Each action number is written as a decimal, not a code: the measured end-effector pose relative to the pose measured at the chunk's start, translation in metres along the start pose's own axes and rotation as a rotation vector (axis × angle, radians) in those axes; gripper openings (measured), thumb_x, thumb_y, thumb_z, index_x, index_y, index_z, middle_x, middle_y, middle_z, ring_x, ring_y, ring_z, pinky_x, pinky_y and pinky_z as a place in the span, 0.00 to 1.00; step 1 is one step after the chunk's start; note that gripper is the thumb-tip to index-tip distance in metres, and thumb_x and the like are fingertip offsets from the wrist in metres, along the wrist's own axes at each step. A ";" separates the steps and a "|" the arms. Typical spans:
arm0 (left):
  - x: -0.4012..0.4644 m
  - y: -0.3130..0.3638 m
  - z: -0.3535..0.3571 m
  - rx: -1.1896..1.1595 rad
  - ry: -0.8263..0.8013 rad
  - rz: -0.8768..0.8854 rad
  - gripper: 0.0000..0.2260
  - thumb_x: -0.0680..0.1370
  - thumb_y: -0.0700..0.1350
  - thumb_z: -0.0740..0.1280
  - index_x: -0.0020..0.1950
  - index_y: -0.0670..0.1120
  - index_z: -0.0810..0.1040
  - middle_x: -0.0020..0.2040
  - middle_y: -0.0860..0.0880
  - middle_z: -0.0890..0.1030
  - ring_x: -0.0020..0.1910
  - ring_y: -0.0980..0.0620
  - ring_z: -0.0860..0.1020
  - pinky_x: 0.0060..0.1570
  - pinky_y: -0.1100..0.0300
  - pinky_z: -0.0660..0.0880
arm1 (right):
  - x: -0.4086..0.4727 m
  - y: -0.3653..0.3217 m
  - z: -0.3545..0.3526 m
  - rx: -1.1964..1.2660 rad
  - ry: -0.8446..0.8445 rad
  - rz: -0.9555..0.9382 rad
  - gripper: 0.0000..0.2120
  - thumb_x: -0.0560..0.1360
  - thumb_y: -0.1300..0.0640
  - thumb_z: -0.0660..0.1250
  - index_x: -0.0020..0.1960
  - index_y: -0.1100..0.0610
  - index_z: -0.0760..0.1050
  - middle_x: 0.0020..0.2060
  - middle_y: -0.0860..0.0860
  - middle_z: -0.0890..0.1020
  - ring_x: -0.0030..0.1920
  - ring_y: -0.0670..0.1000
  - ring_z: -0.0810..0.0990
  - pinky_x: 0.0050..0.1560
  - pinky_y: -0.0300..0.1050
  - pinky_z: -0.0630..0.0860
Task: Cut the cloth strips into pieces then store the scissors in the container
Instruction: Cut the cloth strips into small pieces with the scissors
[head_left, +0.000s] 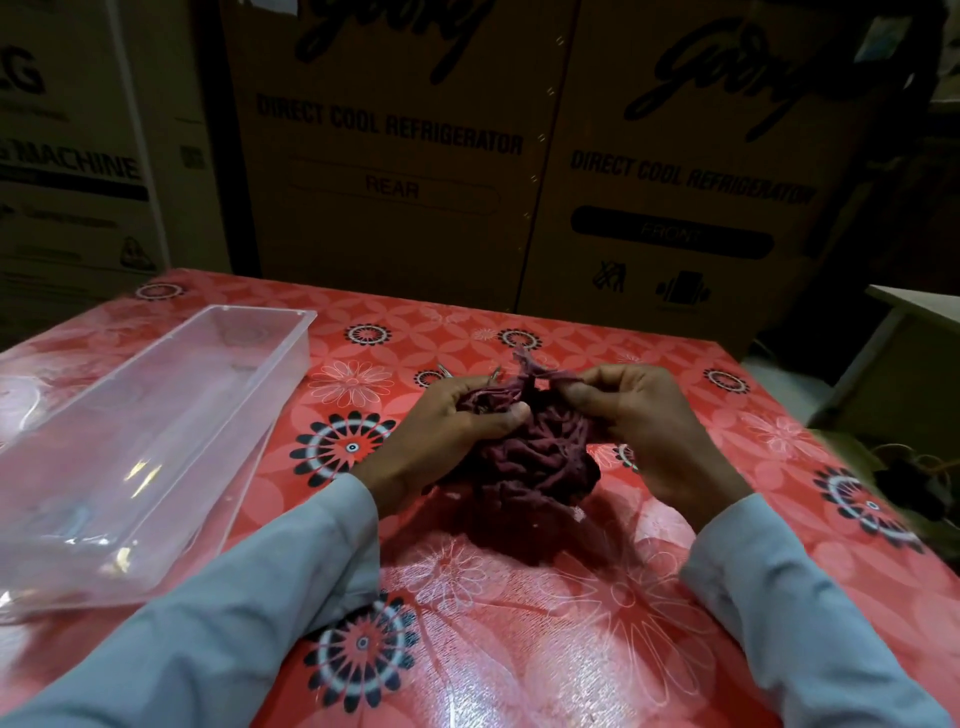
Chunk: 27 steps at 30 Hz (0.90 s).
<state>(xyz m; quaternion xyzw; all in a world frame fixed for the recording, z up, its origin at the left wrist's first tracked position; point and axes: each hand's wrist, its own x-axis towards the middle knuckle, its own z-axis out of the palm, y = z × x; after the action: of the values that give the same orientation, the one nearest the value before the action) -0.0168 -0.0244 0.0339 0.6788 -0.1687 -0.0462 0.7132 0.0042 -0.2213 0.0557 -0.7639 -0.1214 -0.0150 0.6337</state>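
A tangled heap of dark maroon cloth strips (524, 467) lies in the middle of the table. My left hand (447, 421) curls round some strips at the heap's top left, and thin metal scissor tips (493, 375) poke out above its fingers. The scissor handles are hidden. My right hand (639, 415) pinches a strip end (524, 364) that sticks up above the heap. A long clear plastic container (156, 431) stands on the left of the table, apart from both hands.
The table wears a red flowered plastic cover (519, 623). Large cardboard appliance boxes (405, 156) stand close behind its far edge. A pale piece of furniture (909, 332) sits off the right side, with cables on the floor below it.
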 end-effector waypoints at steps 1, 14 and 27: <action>0.002 -0.001 -0.001 0.018 0.014 0.000 0.06 0.77 0.38 0.69 0.41 0.47 0.80 0.38 0.49 0.85 0.39 0.51 0.84 0.36 0.62 0.79 | 0.000 -0.002 -0.003 0.083 -0.031 0.051 0.11 0.74 0.61 0.70 0.47 0.71 0.78 0.36 0.57 0.82 0.35 0.51 0.80 0.36 0.41 0.77; 0.010 -0.004 -0.008 -0.025 0.128 0.078 0.11 0.79 0.45 0.66 0.42 0.39 0.78 0.33 0.50 0.82 0.32 0.55 0.81 0.31 0.65 0.77 | -0.007 -0.002 0.006 0.083 -0.152 0.239 0.22 0.66 0.52 0.77 0.56 0.61 0.81 0.50 0.56 0.87 0.53 0.58 0.85 0.54 0.52 0.79; 0.014 -0.034 -0.039 1.414 0.326 -0.039 0.18 0.76 0.57 0.65 0.55 0.45 0.80 0.55 0.45 0.77 0.55 0.45 0.71 0.53 0.50 0.74 | 0.004 0.017 -0.021 -0.528 0.802 -0.206 0.15 0.70 0.55 0.76 0.53 0.56 0.77 0.43 0.48 0.81 0.45 0.53 0.83 0.47 0.53 0.81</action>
<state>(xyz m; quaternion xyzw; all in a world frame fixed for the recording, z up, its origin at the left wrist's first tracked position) 0.0136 0.0063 0.0017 0.9788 -0.0376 0.1627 0.1190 0.0147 -0.2434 0.0438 -0.8164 0.0651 -0.4010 0.4104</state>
